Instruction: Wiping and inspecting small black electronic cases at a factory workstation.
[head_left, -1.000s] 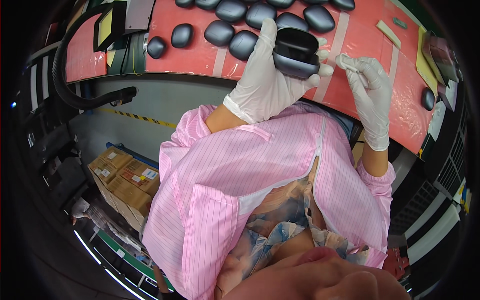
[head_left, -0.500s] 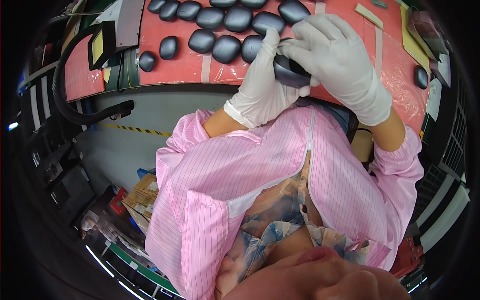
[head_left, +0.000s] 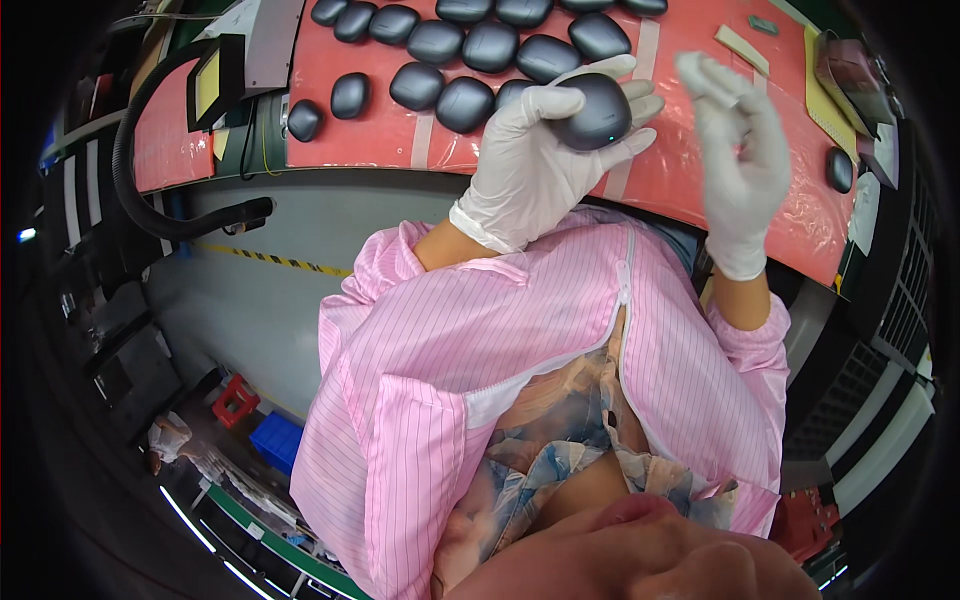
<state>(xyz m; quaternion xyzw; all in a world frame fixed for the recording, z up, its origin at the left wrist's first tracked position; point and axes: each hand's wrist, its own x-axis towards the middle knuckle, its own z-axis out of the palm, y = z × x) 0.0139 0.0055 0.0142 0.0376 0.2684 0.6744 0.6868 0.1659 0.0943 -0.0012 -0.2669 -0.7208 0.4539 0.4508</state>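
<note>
At lower left stands one blue rectangular plastic bin [head_left: 276, 441], contents too small to tell. Sixteen glossy dark-grey rounded cases [head_left: 490, 47], lids down, show on the red plastic-covered mat [head_left: 380, 140] from upper left to upper centre. At upper centre the white-gloved left hand [head_left: 545, 140] holds one closed grey-black case with a lit dot [head_left: 594, 108] between thumb and spread fingers. At upper right, the white-gloved right hand's [head_left: 735, 150] fingers curl, blurred; I cannot tell whether they hold anything. One small dark oval case [head_left: 839, 170] lies farther right.
</note>
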